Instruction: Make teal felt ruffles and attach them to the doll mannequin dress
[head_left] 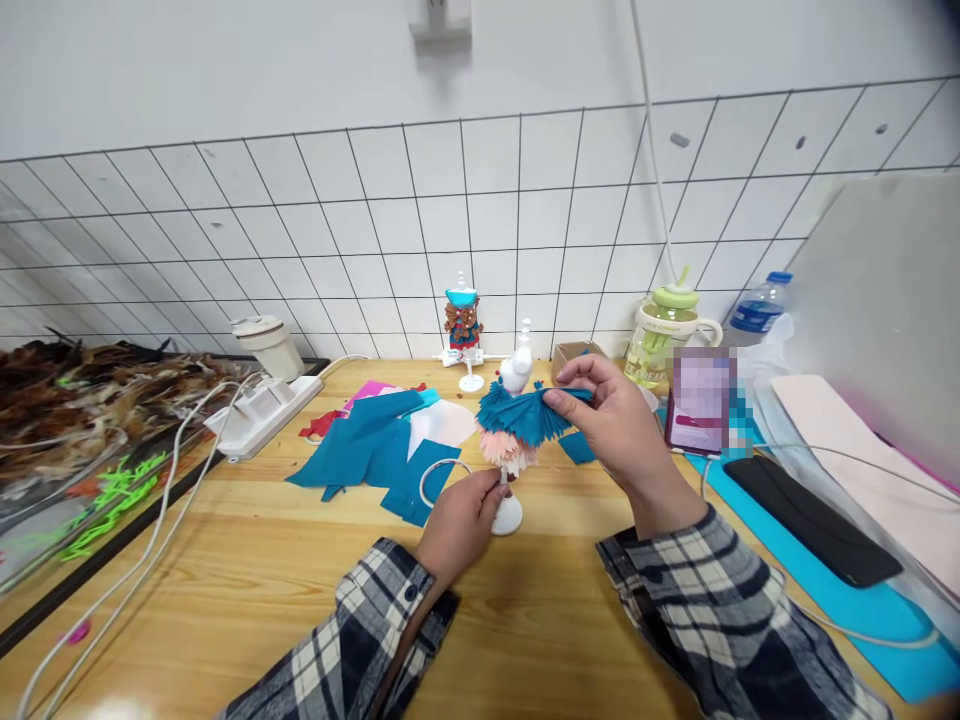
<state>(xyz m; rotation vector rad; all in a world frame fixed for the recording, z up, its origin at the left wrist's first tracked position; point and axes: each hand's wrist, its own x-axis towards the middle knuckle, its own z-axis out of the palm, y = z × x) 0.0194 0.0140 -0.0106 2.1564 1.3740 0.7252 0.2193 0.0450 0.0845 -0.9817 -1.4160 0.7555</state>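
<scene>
Basically, left hand (459, 525) closed round the stem of a white mini mannequin (516, 370), upright near mid-bench (300, 590); fingers hide part of the stem. Right hand (615, 420) pinches the right end of a blue fringed strip (525, 418) at the mannequin's waist, above a peach ruffle (504, 446). Right fingers partly block a cardboard box (568, 354) behind. Just past left hand: white ring (424, 478), overlapping blue cloth pieces (360, 432). Dressed second mannequin (464, 325) stands at the back. Further left: power strip (262, 420), white cup (268, 345), feathers (105, 400). Right side: green-lidded jug (652, 350), water bottle (759, 312), phone (701, 400), black case (810, 520) on a cyan sheet (892, 655), cable (862, 632) across it.
</scene>
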